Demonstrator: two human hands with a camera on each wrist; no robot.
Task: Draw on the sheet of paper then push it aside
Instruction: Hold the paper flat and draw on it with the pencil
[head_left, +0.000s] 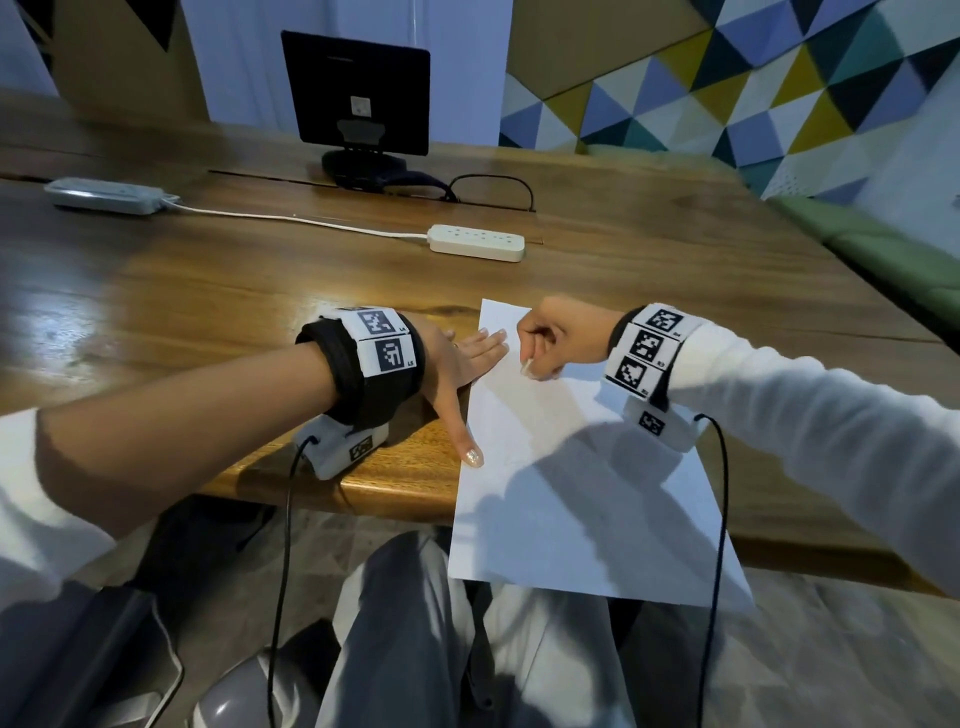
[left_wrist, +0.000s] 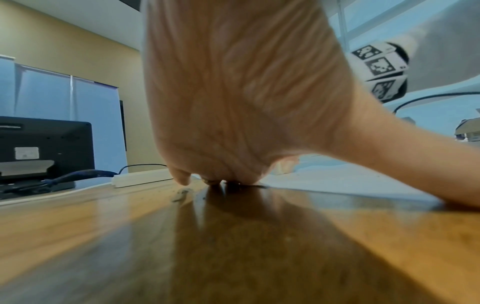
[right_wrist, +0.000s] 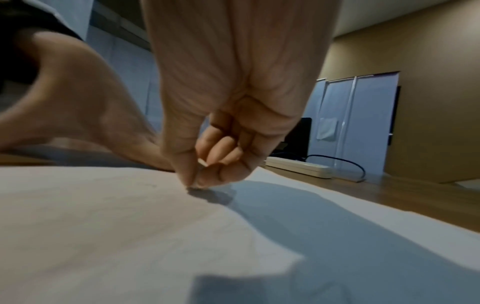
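A white sheet of paper (head_left: 571, 493) lies on the wooden table (head_left: 208, 291), and its near end hangs over the front edge. My left hand (head_left: 457, 364) lies flat and open, with straight fingers and the thumb pressing the sheet's left edge. My right hand (head_left: 545, 345) is curled near the sheet's far end. In the right wrist view its thumb and fingertips (right_wrist: 197, 181) pinch together and touch the paper (right_wrist: 103, 226). No pen shows between them. Faint lines mark the sheet. The left wrist view shows the left hand's palm (left_wrist: 233, 102) over the table.
A white power strip (head_left: 475, 241) with its cord lies behind the hands. Further back are a small black monitor (head_left: 358, 93), a pair of glasses (head_left: 493, 189) and a grey adapter (head_left: 104, 195). A green bench (head_left: 893, 254) runs along the right side.
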